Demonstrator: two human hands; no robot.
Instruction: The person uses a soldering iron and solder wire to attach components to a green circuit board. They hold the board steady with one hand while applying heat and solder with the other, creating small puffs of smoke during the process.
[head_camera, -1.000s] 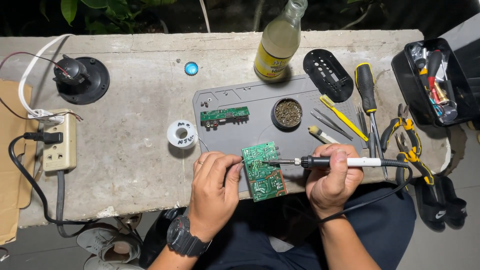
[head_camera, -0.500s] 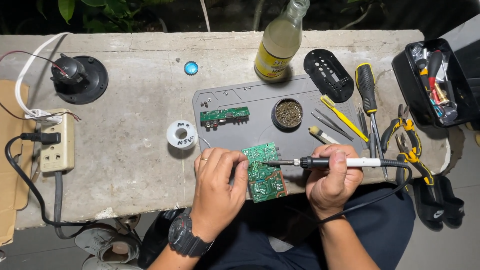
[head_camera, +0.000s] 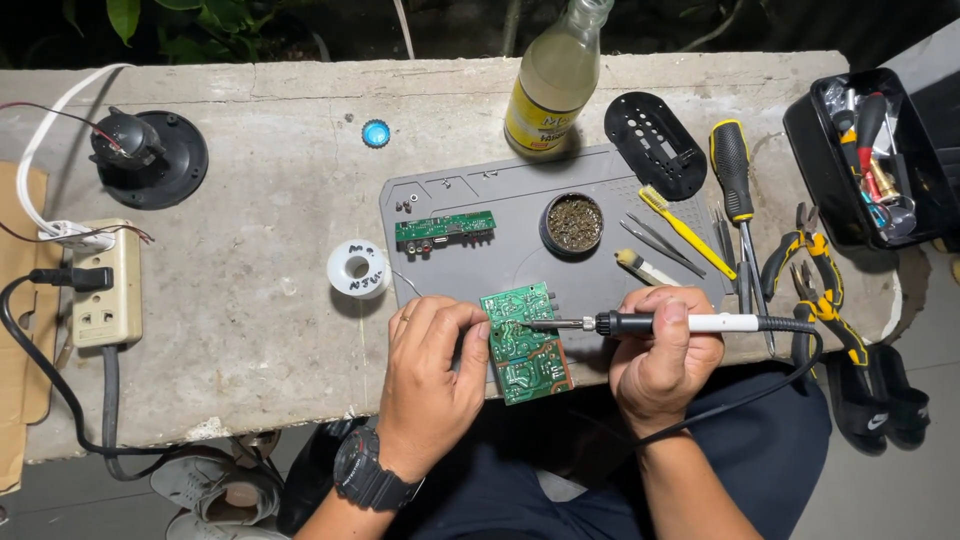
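Left hand (head_camera: 432, 375) pins your board (head_camera: 524, 343) at lower centre, fingers closed on its edge, steadying it; right hand (head_camera: 665, 358) wraps the iron (head_camera: 650, 323), tip touching the board.

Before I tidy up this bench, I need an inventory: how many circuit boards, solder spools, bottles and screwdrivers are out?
Circuit boards: 2, large board, small board
Solder spools: 1, spool
Bottles: 1, bottle
Screwdrivers: 1, screwdriver
Total: 5
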